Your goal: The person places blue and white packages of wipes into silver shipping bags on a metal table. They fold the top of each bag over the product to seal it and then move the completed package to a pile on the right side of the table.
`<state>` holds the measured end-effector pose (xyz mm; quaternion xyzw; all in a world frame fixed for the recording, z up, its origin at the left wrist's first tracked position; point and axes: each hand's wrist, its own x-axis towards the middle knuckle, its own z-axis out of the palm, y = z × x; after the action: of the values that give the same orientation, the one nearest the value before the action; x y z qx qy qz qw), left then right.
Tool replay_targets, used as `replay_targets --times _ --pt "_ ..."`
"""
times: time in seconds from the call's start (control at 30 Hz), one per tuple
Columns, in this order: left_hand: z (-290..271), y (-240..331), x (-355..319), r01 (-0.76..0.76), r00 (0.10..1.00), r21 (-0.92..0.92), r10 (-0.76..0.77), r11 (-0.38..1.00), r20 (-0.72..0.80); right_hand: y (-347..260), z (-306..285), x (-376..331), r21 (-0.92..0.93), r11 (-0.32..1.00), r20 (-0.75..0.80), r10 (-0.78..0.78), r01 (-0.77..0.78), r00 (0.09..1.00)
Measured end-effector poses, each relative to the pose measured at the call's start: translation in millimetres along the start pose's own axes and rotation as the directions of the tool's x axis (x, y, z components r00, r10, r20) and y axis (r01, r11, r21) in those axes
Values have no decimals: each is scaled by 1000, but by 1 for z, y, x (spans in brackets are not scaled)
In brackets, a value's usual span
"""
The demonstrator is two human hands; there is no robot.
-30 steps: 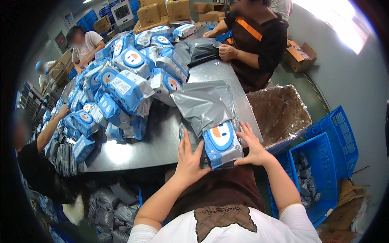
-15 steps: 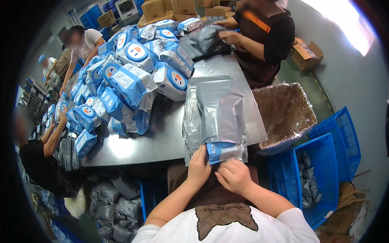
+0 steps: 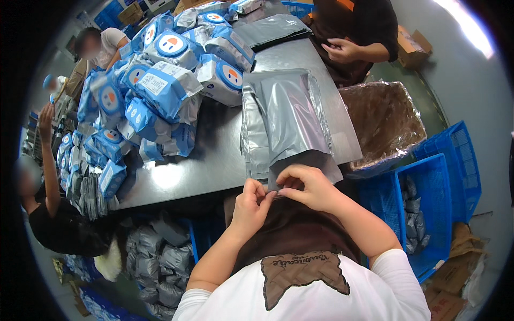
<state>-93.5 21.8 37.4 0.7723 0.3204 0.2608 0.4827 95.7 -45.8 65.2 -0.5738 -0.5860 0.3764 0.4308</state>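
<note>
A grey plastic mailer bag (image 3: 300,125) lies on the near end of the metal table (image 3: 214,160), on top of a stack of flat grey bags (image 3: 254,144). Its open end hangs over the table's front edge. My left hand (image 3: 251,203) pinches that end from the left. My right hand (image 3: 310,187) grips the same flap from the right, with its fingers curled over it. The blue pack inside is hidden by the bag.
A big heap of blue and white packs (image 3: 155,85) covers the table's left and far part. A lined brown box (image 3: 380,123) and blue crates (image 3: 423,198) stand at the right. One person (image 3: 358,37) works at the far end; others (image 3: 53,214) at the left. Filled grey bags (image 3: 155,257) lie below.
The blue pack went from half out of the grey bag to fully hidden inside it. Both my hands drew back to the table's edge and closed on the bag's open end.
</note>
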Motion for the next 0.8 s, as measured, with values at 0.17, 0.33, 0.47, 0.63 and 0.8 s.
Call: replay_targets --times 0.17,0.33,0.47,0.63,0.8 --pt "-5 4 3 -26 994 32 23 999 104 7 2 18 17 997 161 -74 72 984" --pt "-10 -8 -10 211 977 -499 -194 841 87 -18 -108 -28 513 844 488 -139 -154 862" --pt "-13 2 -8 348 934 -563 -229 750 273 174 -276 -63 536 842 -331 269 -55 904" --pt "-45 11 8 148 980 150 -165 978 108 147 -233 -15 -587 414 -699 175 -696 694" --pt "-43 31 75 -648 730 611 598 454 331 39 -112 10 -744 357 274 -609 565 744"
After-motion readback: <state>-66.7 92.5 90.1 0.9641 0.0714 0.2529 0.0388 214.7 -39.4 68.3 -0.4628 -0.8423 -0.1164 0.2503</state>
